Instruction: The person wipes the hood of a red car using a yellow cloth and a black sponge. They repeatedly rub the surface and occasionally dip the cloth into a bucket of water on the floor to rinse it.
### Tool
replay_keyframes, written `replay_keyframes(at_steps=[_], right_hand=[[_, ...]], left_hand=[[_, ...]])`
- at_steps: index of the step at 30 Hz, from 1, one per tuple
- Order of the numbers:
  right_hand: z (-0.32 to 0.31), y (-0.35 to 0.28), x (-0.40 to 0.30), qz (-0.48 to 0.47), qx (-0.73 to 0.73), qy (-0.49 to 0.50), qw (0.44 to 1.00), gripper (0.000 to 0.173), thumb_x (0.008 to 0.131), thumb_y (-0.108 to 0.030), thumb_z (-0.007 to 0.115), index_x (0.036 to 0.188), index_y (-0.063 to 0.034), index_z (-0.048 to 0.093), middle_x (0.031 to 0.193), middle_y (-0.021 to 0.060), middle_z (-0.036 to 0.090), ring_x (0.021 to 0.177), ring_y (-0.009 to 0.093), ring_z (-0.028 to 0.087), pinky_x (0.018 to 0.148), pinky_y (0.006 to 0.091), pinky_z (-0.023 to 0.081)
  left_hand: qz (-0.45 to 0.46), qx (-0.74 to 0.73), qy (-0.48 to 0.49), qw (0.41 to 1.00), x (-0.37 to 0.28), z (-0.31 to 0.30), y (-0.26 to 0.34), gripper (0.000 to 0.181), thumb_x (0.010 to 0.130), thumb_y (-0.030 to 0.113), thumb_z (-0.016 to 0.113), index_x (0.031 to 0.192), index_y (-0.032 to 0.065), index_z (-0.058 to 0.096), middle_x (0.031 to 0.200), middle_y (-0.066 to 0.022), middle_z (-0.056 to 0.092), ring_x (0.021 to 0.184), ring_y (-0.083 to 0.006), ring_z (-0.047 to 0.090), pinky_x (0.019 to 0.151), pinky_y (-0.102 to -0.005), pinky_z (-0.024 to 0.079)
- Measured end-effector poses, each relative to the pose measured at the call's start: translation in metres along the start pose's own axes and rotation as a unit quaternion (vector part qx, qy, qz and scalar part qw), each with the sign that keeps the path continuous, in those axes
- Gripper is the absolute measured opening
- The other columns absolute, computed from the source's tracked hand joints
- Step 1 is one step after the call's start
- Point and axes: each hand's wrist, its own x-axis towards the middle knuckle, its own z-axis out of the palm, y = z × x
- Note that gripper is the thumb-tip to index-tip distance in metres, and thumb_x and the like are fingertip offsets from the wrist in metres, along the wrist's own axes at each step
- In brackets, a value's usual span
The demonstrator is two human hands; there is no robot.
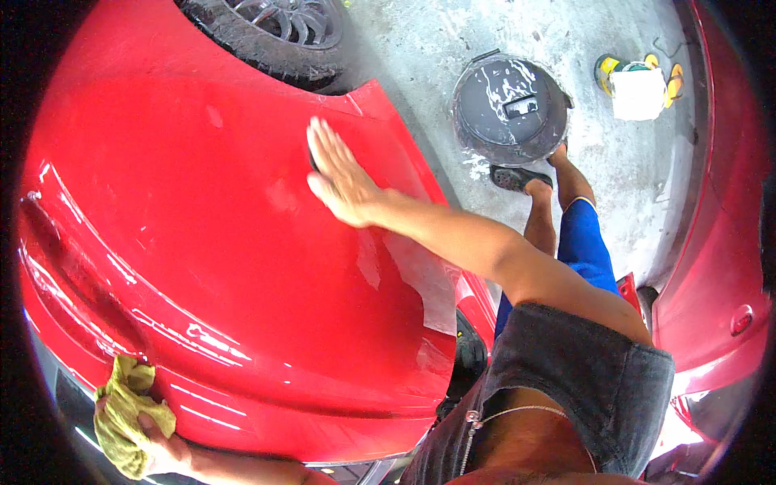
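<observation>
My right hand [339,179] lies with its fingers extended over the glossy red car body panel [242,260]. A dark edge of a pad [313,159] shows beneath the fingers; the hand hides most of it. At the lower left my left hand [159,447] grips a crumpled yellow-green cloth [130,418]. The cloth is at the panel's edge, just below a long moulded recess [91,297]. Pale patches and light streaks show on the red surface, and I cannot tell marks from reflections everywhere.
A tyre [260,51] stands in the wheel arch above. On the concrete floor [412,36] are a dark round lidded container [485,109], a white item [638,94] over a green-and-yellow container [605,70], and yellow sandals [675,85]. Another red car [715,242] borders the right side.
</observation>
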Motion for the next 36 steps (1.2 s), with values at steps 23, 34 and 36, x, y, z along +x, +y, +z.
replay_keyframes(at_steps=[23, 34, 36], right_hand=[[0.015, -0.107, -0.156, -0.113, -0.036, -0.149, 0.982, 0.071, 0.107, -0.03, 0.024, 0.159, 0.0128, 0.003, 0.167, 0.035, 0.0, 0.157, 0.049, 0.001, 0.128, 0.0554, 0.005], [0.02, -0.103, -0.129, 0.027, 0.038, -0.077, 0.996, 0.069, 0.109, -0.03, 0.021, 0.159, 0.0124, 0.0, 0.169, 0.0315, -0.004, 0.158, 0.044, -0.003, 0.129, 0.0539, 0.003], [0.036, -0.103, -0.222, -0.067, 0.024, -0.123, 0.99, 0.069, 0.108, -0.029, 0.021, 0.159, 0.0121, -0.001, 0.169, 0.0314, -0.006, 0.157, 0.046, -0.006, 0.128, 0.0586, 0.002]], left_hand=[[-0.048, -0.11, 0.062, 0.991, 0.001, 0.029, -0.009, 0.068, 0.08, 0.008, 0.085, 0.139, -0.0061, 0.055, 0.132, -0.0157, 0.066, 0.119, -0.0265, 0.064, 0.109, -0.0425, 0.048], [-0.059, -0.102, 0.077, 0.99, -0.001, 0.018, -0.03, 0.064, 0.08, 0.011, 0.086, 0.135, -0.0059, 0.058, 0.131, -0.0136, 0.067, 0.117, -0.0238, 0.065, 0.108, -0.0401, 0.048], [-0.053, -0.104, 0.081, 0.99, 0.005, 0.025, -0.021, 0.062, 0.08, 0.01, 0.085, 0.135, -0.0056, 0.059, 0.13, -0.0133, 0.067, 0.117, -0.0233, 0.065, 0.108, -0.0398, 0.048]])
